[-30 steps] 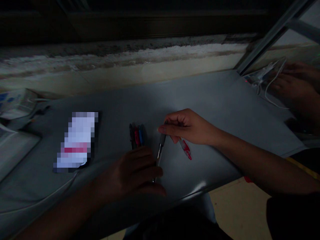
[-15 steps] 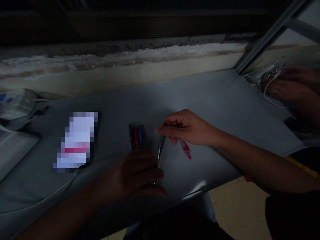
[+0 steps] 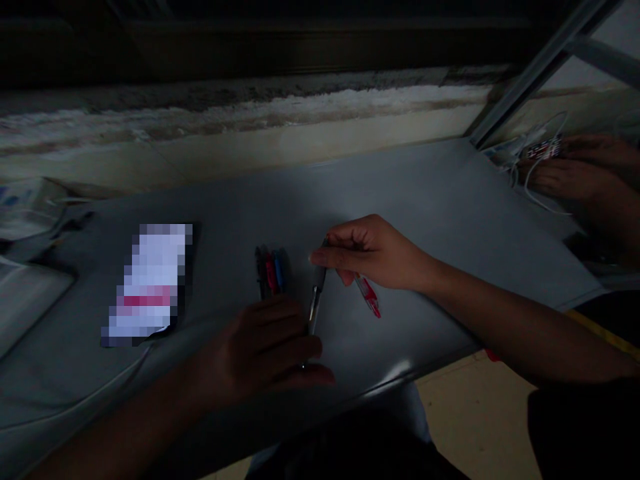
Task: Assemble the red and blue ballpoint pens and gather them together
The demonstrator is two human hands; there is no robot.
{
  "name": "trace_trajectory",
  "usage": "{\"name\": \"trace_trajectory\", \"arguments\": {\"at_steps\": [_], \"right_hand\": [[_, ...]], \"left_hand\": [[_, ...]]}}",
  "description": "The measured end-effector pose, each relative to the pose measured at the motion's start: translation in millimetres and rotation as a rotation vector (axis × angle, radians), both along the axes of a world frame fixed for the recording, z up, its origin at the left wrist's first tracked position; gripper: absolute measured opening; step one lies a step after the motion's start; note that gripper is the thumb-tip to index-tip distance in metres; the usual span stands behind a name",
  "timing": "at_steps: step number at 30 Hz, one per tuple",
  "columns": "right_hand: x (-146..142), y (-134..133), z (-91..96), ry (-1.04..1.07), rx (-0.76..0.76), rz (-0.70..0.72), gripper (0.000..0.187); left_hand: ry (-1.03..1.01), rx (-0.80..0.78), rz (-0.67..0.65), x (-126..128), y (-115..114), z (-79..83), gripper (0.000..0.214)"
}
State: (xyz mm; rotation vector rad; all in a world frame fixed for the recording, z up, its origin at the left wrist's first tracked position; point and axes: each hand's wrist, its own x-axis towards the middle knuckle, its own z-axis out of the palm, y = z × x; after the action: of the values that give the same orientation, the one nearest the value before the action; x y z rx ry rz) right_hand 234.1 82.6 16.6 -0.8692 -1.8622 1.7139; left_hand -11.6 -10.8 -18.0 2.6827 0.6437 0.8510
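My right hand (image 3: 367, 250) pinches the dark grip of a clear-barrelled pen (image 3: 315, 303) between thumb and fingers. The pen slants down toward my left hand (image 3: 275, 343), whose bent fingers close around its lower end. A red pen (image 3: 369, 295) shows below my right hand; its upper part is hidden, and whether it touches the fingers I cannot tell. Just beyond my left hand, a black pen (image 3: 261, 272), a red pen (image 3: 271, 272) and a blue pen (image 3: 279, 267) lie side by side on the grey tabletop (image 3: 415, 200), their near ends covered by that hand.
A phone with a lit, blurred screen (image 3: 155, 267) lies at the left, near a cable (image 3: 120, 373). A white box-like object (image 3: 30, 203) stands at the far left. Another person's hands (image 3: 565, 177) are by white cables (image 3: 529, 190) at the right, beside a metal post (image 3: 520, 83).
Both hands keep their places on the pen, with only a slight shift. The whole view has moved a little, so things sit slightly further left.
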Motion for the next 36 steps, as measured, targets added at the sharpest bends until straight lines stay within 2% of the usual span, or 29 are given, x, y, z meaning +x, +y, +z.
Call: {"name": "trace_trajectory", "arguments": {"at_steps": [5,14,18,28,33,36], "right_hand": [[0,-1,2.0,0.0,-0.003,0.003,0.057],[-2,-2,-1.8,0.016,-0.001,-0.018,0.057],[-1,-1,-0.6,-0.012,0.007,0.003,0.058],[1,0,-3.6,-0.043,0.057,0.043,0.059],[2,0,-3.3,-0.057,0.054,0.015,0.059],[2,1,-2.6,-0.055,0.069,0.011,0.059]], "left_hand": [[-0.047,-0.001,-0.022,3,1,4.3,0.018],[-0.065,-0.007,-0.062,8,1,-2.4,0.021],[-0.045,-0.028,-0.066,9,0,-4.0,0.014],[-0.018,-0.009,-0.064,13,-1,-0.5,0.022],[-0.036,0.009,-0.07,12,-1,1.0,0.024],[-0.032,0.019,-0.071,11,-1,1.6,0.019]]}}
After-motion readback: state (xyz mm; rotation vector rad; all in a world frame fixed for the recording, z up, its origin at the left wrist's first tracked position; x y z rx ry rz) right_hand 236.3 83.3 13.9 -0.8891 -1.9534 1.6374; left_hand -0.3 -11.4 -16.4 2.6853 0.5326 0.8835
